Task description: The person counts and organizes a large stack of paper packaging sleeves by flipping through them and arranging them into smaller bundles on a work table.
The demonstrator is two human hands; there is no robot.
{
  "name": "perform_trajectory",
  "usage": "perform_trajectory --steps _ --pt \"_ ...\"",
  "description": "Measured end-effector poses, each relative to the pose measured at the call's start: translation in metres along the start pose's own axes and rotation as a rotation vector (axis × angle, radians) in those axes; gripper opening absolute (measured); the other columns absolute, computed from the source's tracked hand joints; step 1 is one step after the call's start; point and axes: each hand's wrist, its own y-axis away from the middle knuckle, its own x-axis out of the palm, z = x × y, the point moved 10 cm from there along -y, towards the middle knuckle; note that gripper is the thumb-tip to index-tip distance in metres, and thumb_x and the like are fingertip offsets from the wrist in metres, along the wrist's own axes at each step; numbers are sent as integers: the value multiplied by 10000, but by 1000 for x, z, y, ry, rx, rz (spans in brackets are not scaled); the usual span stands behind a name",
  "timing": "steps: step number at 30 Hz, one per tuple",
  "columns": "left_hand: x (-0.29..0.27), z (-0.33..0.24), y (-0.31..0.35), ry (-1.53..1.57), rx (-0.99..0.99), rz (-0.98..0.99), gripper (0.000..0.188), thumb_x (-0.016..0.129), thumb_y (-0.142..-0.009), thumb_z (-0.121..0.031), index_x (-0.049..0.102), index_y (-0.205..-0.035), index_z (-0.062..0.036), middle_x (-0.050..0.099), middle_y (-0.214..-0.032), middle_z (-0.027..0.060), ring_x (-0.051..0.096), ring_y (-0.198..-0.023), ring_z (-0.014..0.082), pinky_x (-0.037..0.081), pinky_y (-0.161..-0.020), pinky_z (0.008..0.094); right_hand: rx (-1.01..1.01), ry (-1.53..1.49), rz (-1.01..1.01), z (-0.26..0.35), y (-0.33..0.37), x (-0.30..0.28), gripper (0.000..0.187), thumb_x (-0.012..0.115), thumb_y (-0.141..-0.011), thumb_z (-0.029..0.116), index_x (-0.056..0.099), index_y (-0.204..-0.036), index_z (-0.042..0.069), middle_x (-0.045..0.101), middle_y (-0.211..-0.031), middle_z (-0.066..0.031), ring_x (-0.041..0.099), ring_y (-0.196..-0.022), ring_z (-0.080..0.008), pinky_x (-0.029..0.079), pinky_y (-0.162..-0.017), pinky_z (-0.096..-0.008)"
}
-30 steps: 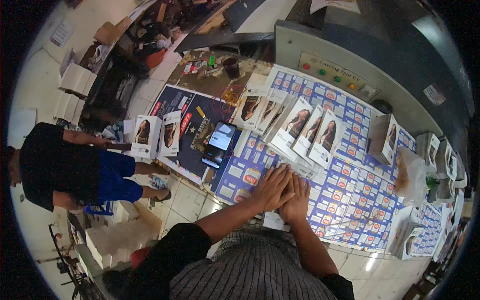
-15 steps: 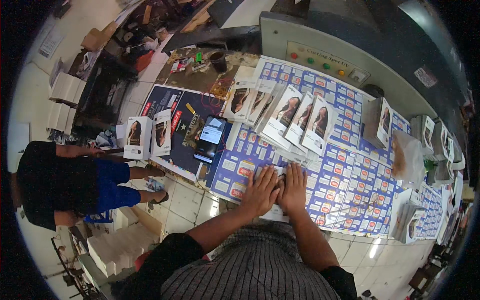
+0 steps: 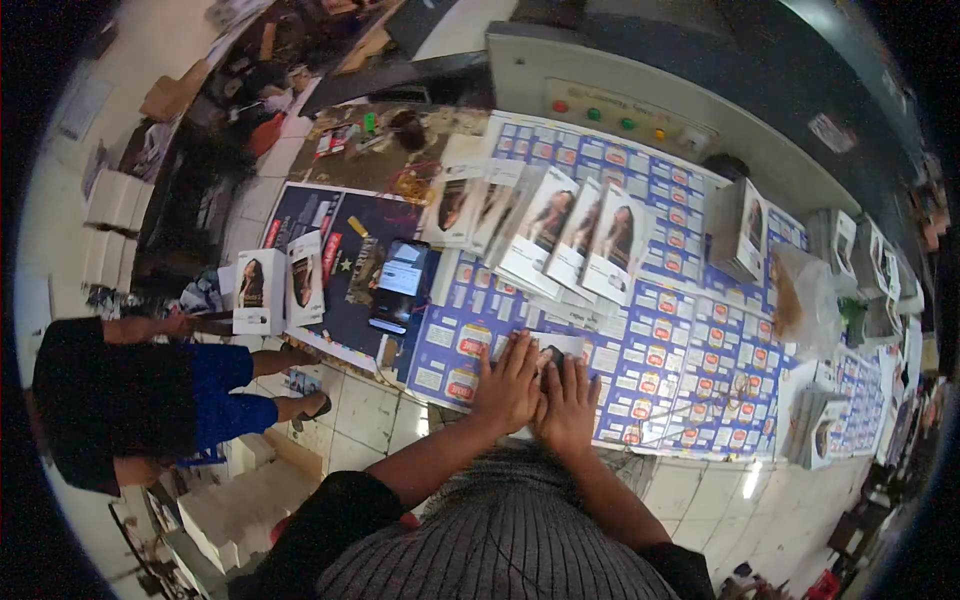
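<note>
My left hand and my right hand lie side by side, fingers flat, pressing down on a small white carton with a dark portrait on it. The carton rests on a large printed sheet of blue, white and red labels that covers the table. Beyond my hands, a row of several flat white cartons with portrait pictures leans in an overlapping fan. Most of the carton under my hands is hidden.
A phone lies on dark printed sheets to the left, next to two upright cartons. A person in black top and blue shorts crouches at left. A grey machine panel with coloured buttons stands behind. More carton stacks sit right.
My two hands stay pressed together on the carton; they have slid slightly toward me and down the sheet. The view has shifted a little.
</note>
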Motion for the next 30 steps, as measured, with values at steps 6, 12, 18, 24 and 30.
perform_trajectory --steps 6,12,18,24,30 --pt "-7 -2 1 -58 34 -66 564 418 -963 -295 342 -1453 -26 277 -1528 200 273 -1416 365 146 -1108 634 -30 -54 -38 2 2 -5 489 483 -895 235 493 -1339 30 370 -1472 -214 321 -1374 -401 208 -1085 -636" --pt "-12 14 28 461 -279 -38 671 579 -884 -270 323 -1387 93 337 -1425 336 381 -1294 455 363 -1030 499 -35 -42 -97 1 7 -16 497 499 -895 242 477 -1349 41 368 -1475 -199 307 -1389 -373 214 -1079 -642" --pt "19 39 33 854 -595 112 455 721 -814 -248 604 -1156 27 680 -1012 143 640 -899 226 496 -796 363 -75 -65 -145 4 14 -16 496 475 -913 241 447 -1364 37 338 -1491 -203 270 -1408 -384 205 -1093 -634" --pt "13 41 27 812 -788 107 472 766 -761 -286 634 -1056 59 680 -973 136 649 -872 213 515 -724 372 -61 -112 -124 -10 17 -6 515 453 -933 269 418 -1398 49 307 -1513 -188 231 -1428 -369 177 -1117 -603" --pt "25 45 26 989 -739 -2 798 808 -735 -236 341 -1310 63 595 -1065 187 628 -921 255 537 -746 374 -81 -168 -118 -6 16 -11 542 456 -943 254 363 -1428 30 296 -1520 -192 229 -1425 -389 175 -1138 -562"
